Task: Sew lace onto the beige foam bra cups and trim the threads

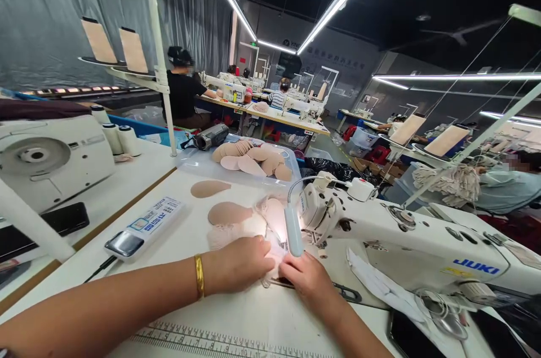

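Observation:
At the head of a white sewing machine (359, 222), my left hand (239, 265) is closed on pale lace-edged fabric (276, 251). My right hand (307, 278) grips the same cloth from the other side, thumb and fingers pressed together just below the lit needle area. A small clip-on lamp (293, 231) hangs in front and hides the needle. Part of the pale cloth spreads out beyond my left fingers. Beside it lies a beige teardrop-shaped pad (229, 213), with a second teardrop pad (209, 188) farther back on the table.
A clear plastic bin (192, 165) holding many beige pads stands behind the table. To the left lies a white control box (146, 228). A ruler (203, 341) runs along the front edge, and a phone (412, 335) lies at right. Other people sit at machines beyond.

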`<move>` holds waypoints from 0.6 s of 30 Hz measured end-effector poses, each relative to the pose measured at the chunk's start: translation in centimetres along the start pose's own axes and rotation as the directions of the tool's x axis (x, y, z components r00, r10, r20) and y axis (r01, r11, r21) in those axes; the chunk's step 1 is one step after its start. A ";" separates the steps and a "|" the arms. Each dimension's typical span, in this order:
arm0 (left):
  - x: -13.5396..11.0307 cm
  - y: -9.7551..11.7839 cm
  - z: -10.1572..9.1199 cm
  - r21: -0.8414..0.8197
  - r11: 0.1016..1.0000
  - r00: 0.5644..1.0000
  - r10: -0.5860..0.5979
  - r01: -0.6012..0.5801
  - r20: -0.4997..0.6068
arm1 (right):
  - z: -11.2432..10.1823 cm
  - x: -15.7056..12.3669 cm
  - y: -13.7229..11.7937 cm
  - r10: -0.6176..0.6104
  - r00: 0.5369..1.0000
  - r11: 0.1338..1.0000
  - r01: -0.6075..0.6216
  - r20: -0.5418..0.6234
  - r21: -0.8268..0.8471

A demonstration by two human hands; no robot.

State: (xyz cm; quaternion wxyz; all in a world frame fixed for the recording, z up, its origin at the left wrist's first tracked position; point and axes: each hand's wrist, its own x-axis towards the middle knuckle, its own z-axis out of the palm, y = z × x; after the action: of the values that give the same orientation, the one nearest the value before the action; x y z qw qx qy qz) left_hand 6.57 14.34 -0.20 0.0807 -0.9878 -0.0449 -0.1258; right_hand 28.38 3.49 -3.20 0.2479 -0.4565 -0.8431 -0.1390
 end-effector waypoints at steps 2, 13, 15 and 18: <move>0.7 -0.4 0.4 -0.021 1.000 1.000 0.009 -0.009 0.009 | -0.3 -0.5 1.0 0.024 0.999 0.999 -0.025 0.031 0.032; 0.9 -0.3 0.4 -0.066 0.997 0.999 0.048 -0.049 -0.018 | -1.6 -1.8 0.9 0.082 0.990 0.984 -0.098 0.112 0.150; 1.1 -0.3 0.5 -0.078 0.997 1.000 0.024 -0.025 -0.015 | -1.8 -1.7 1.0 0.085 0.990 0.980 -0.103 0.112 0.168; 1.3 -0.4 0.8 -0.096 0.995 1.000 0.007 -0.009 -0.027 | -1.9 -1.5 0.9 0.093 0.990 0.979 -0.111 0.110 0.172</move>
State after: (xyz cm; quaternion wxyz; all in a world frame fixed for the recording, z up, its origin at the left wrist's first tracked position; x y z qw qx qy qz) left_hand 7.94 14.91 -0.58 0.0344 -0.9889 -0.0337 -0.1406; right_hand 30.41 2.09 -2.39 0.2512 -0.4816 -0.8392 -0.0271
